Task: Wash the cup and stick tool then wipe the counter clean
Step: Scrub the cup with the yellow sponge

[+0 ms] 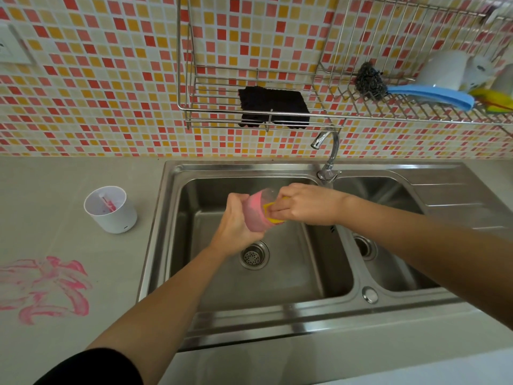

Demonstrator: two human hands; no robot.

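Observation:
Over the left basin of the steel sink, my left hand grips a clear cup smeared pink, tilted on its side. My right hand presses a yellow sponge against the cup's side near its rim. On the counter to the left stands a white container with the pink-stained stick tool leaning inside it. A pink smear is spread over the grey counter at the far left.
The faucet curves up behind the sink, with no water visible. A wall rack holds a black cloth; the right rack holds a steel scourer, a blue cloth and white cups. A second basin lies to the right.

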